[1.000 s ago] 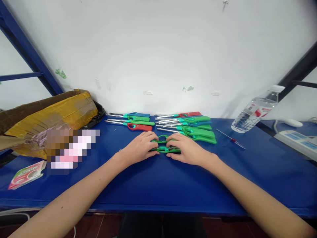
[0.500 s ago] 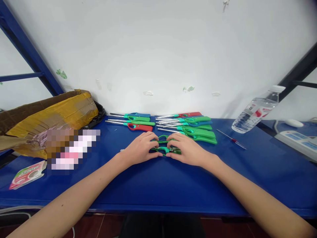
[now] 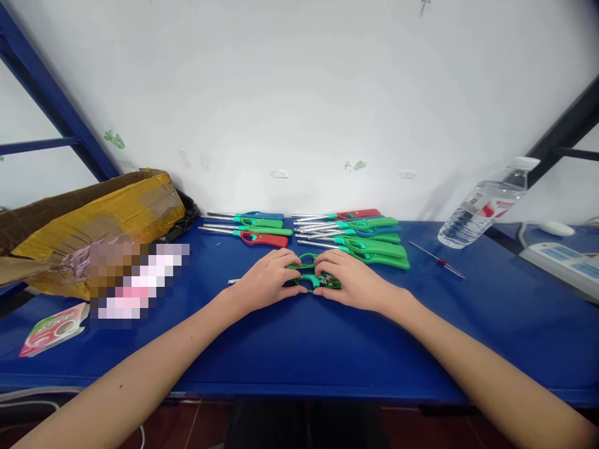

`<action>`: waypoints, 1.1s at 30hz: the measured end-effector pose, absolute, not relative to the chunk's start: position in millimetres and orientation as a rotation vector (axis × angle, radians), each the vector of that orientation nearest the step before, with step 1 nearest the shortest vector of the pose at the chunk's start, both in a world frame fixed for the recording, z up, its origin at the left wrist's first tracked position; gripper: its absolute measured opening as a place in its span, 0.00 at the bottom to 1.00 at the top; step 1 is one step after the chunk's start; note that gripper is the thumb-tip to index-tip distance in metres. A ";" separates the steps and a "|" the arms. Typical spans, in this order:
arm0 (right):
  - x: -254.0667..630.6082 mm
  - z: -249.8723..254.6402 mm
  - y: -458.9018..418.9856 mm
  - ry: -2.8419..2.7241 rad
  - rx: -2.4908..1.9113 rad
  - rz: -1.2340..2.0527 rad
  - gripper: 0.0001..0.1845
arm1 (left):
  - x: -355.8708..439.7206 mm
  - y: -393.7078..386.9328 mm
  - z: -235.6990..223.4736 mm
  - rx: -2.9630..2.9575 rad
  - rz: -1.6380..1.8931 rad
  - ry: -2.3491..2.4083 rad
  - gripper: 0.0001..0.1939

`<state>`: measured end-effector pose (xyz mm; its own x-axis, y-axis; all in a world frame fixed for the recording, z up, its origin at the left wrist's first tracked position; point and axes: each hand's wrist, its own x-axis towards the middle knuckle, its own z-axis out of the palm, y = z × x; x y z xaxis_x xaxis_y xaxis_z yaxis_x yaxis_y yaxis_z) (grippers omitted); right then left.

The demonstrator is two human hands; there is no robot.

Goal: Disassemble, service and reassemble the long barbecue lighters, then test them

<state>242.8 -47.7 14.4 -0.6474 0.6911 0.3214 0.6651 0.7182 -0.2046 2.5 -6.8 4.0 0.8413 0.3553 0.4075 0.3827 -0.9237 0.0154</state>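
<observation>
Between my two hands lies a green gas lighter (image 3: 311,282) with its handle opened up, inner parts showing. Its metal tip sticks out past my left wrist. Curled around the trigger-loop end, my left hand (image 3: 274,277) grips it with fingers and thumb. My right hand (image 3: 350,277) is closed on the handle side, its thumb near the teal trigger. A loose green shell half (image 3: 307,257) shows just behind, under my fingertips. Beyond my right hand lies a pile of green, blue and red lighters (image 3: 374,249); farther left is a smaller group of lighters (image 3: 264,239).
A screwdriver (image 3: 440,260) lies right of the pile, before a tilted-looking water bottle (image 3: 482,209). A power strip (image 3: 564,262) is at the far right. On the left are a taped cardboard box (image 3: 103,218) and a pink card (image 3: 53,329). A white wall stands behind.
The view has shifted very slightly. Both hands keep the same hold on the opened lighter, with hardly any finger movement.
</observation>
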 end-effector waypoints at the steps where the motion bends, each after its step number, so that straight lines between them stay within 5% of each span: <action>1: 242.9 14.2 -47.7 -2.546 -1.048 0.102 0.13 | 2.9 -7.0 4.1 -2.956 -0.632 -0.589 0.15; 33: 241.7 13.5 -46.9 -2.520 -1.151 0.048 0.11 | 5.3 -4.3 -3.1 -2.995 -0.712 -0.630 0.12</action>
<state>241.7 -46.9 13.5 -0.5987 0.7363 0.3152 0.7239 0.6659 -0.1806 5.3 -4.3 -3.1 0.8170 0.3821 0.4319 0.3818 -0.9197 0.0914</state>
